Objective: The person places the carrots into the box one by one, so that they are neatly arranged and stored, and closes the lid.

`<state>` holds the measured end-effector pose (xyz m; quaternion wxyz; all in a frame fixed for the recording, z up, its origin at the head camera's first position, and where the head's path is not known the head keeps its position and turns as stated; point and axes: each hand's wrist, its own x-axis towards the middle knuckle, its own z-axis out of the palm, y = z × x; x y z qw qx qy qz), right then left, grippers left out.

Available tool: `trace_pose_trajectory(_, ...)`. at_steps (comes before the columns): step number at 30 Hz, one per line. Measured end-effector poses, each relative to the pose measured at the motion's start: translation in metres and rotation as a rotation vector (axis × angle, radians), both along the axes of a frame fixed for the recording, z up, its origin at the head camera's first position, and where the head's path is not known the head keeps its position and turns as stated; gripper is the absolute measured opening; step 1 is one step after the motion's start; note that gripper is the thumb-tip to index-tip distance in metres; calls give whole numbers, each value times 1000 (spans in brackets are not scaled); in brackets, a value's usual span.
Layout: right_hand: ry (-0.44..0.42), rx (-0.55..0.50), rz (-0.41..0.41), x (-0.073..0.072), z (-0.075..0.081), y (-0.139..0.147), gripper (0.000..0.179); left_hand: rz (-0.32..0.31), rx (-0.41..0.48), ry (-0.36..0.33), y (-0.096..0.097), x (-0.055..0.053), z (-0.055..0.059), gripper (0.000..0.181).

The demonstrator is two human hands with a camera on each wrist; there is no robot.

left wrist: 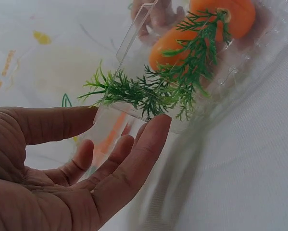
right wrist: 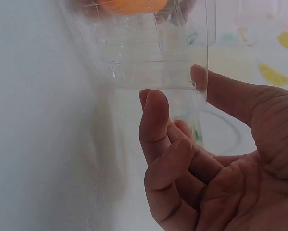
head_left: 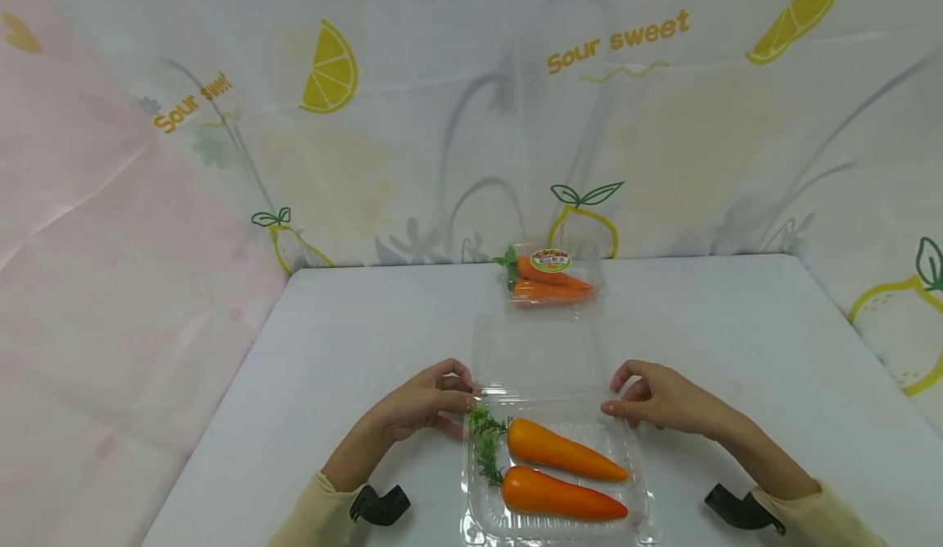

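Observation:
A clear plastic clamshell box lies open near the table's front, its lid folded back flat behind the base. Inside are two orange carrots, the upper one and the lower one, with feathery green tops at the left. My left hand pinches the box's back left corner; in the left wrist view its thumb is at the rim and a finger lies below. At the back right corner my right hand grips likewise, thumb against the clear rim.
A closed clear box of carrots with an oval label stands at the back of the white table, close to the printed curtain. Black wrist cameras sit at both sleeves.

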<state>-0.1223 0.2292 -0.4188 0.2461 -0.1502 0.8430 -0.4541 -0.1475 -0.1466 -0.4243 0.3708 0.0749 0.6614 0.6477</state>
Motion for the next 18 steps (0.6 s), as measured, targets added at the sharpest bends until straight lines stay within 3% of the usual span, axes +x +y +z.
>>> trace_pose_trajectory(8,-77,-67,29,5,1,3,33,-18,17,4,-1,1,2,25)
trace_pose_trajectory(13,-17,-62,49,7,2,2,32,-16,21,22,0,0,2,22)
trace_pose_trajectory(18,66,-36,-18,7,2,-1,31,14,-1,71,3,-2,1,23)
